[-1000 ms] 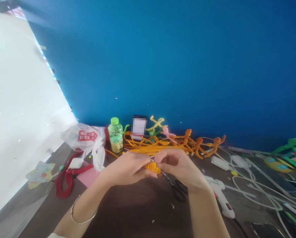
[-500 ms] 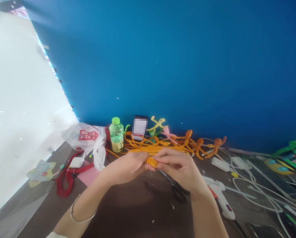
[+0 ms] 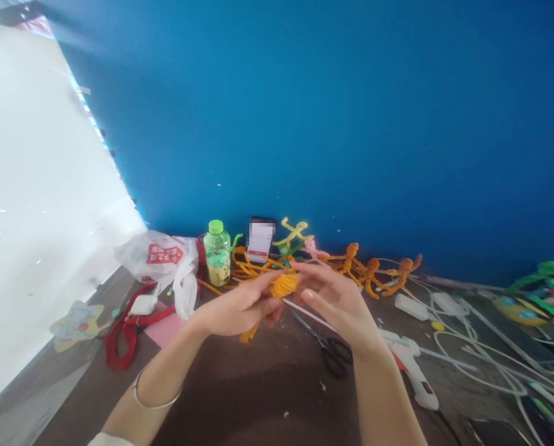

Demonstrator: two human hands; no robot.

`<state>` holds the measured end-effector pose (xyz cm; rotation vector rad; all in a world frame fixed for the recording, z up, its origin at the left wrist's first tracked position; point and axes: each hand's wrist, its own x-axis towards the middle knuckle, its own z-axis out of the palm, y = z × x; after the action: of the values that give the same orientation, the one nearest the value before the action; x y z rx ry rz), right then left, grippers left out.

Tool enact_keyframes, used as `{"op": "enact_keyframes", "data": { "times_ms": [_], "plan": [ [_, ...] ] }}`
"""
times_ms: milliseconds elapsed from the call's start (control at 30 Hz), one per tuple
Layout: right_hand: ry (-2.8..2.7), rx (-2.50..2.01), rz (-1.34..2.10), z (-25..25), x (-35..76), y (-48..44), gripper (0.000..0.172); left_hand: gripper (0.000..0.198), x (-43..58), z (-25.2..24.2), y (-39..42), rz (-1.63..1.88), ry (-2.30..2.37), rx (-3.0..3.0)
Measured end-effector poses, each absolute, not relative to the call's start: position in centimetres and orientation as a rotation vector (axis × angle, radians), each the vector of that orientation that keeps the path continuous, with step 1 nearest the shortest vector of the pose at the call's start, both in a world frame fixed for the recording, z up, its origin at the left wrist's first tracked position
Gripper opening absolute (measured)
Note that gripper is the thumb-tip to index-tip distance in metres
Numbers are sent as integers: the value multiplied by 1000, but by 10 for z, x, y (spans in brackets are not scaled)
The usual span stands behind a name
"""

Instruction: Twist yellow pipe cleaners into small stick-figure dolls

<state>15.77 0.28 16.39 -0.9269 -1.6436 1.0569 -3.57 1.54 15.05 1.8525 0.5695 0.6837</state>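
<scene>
The left hand (image 3: 239,306) grips a yellow-orange chenille coil (image 3: 283,285) between thumb and fingers, raised over the middle of the tabletop (image 3: 239,390). The right hand (image 3: 339,303) is spread open beside it, thumb well apart from the forefinger; whether its far fingertips touch the coil's back, I cannot tell.

That opening is the fresh change: half a second ago the right thumb and fingers pinched the coil. The left hand now seems to carry it alone, and the coil keeps its wound shape, which suggests a break in the pressing and shaping. The coil also sits higher than in the earlier frames, its ridged side plainer, and an orange strip (image 3: 249,333) shows below the left hand where none was visible; I cannot tell whether it joins the coil.

With the hands lifted, more of the black-handled scissors (image 3: 335,359) shows, along with a thin white rod (image 3: 310,313) beside their blades. Farther out, orange chenille stems (image 3: 249,269) lie behind the hands, twisted orange figures (image 3: 373,272) to their right. A green-capped bottle (image 3: 217,257) and a phone (image 3: 260,244) stand behind; a white glue gun (image 3: 418,375) lies right of the right forearm.
</scene>
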Motion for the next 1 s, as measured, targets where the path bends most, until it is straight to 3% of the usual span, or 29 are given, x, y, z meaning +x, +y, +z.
{"op": "enact_keyframes", "data": {
  "times_ms": [133, 367, 500, 667, 1000],
  "plan": [
    [-1537, -1086, 976, 160, 156, 9, 28, 50, -31, 139, 24, 884, 574, 1524],
    [-1816, -1206, 1154, 139, 136, 15, 25, 29, -10, 119, 41, 1248, 552, 1021],
    [-1839, -1204, 1237, 112, 124, 24, 31, 26, -9, 99, 52, 1244, 507, 847],
    [-1261, -1064, 1613, 60, 121, 18, 35, 29, -11, 63, 60, 1090, 519, 744],
    [-891, -951, 1709, 15, 119, -14, 38, 24, 3, 16, 48, 1086, 532, 657]
  ]
}}
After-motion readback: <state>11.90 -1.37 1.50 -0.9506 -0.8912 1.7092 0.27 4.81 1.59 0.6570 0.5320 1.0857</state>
